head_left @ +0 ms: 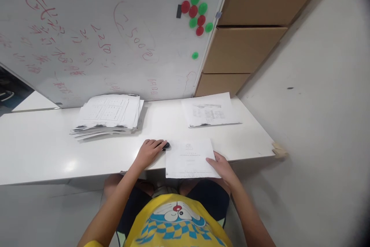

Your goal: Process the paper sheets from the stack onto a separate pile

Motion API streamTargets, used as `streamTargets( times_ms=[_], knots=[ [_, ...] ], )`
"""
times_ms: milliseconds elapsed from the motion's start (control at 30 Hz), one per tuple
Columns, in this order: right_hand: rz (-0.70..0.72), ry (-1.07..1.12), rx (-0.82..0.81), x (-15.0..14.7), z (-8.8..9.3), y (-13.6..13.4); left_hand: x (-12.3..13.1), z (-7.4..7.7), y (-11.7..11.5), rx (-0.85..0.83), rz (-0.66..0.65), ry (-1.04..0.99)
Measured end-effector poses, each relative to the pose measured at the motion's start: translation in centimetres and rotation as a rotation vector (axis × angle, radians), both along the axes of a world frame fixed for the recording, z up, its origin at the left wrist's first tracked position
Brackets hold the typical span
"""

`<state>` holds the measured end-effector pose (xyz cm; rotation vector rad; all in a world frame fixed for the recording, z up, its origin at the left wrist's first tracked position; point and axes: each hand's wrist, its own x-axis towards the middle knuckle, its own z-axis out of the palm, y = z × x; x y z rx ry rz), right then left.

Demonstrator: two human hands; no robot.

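Note:
My left hand (pixel 149 152) is closed over a small black stapler-like object (pixel 166 146), mostly hidden under the fingers, at the upper left edge of a printed white sheet (pixel 189 162). Whether that edge is inside the object I cannot tell. My right hand (pixel 222 165) grips the sheet's right edge, thumb on top and fingers beneath. The sheet lies partly on the white table and its lower part reaches past the front edge, above my lap.
A thick, uneven paper stack (pixel 108 112) lies at the back left of the white table (pixel 43 147). Another thin paper pile (pixel 209 110) is at the back right. Behind stand a whiteboard (pixel 162 73) with round magnets and brown boxes (pixel 243 50). A wall (pixel 318 123) bounds the right side.

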<state>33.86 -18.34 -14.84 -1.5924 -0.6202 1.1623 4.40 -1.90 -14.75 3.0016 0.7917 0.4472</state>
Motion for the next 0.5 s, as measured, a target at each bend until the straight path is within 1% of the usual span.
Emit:
streamTargets(
  times_ms=[133, 233, 300, 400, 500],
  knots=[
    [-0.003, 0.022, 0.01, 0.3, -1.2, -0.1, 0.0, 0.3, 0.1, -0.022, -0.03, -0.018],
    [-0.018, 0.049, 0.018, 0.3, -1.6, 0.0, 0.2, 0.4, 0.2, -0.015, -0.034, -0.014],
    [-0.019, 0.054, 0.026, 0.1, -1.4, 0.1, 0.1, 0.3, 0.3, 0.003, -0.041, -0.005],
    [0.012, 0.044, 0.037, 0.1, -0.5, 0.6, -0.1, 0.1, 0.4, 0.043, -0.042, -0.017],
    [0.064, -0.006, 0.068, 1.8, 0.5, 1.4, -0.2, -0.1, 0.6, 0.062, -0.05, -0.053]
  ],
)
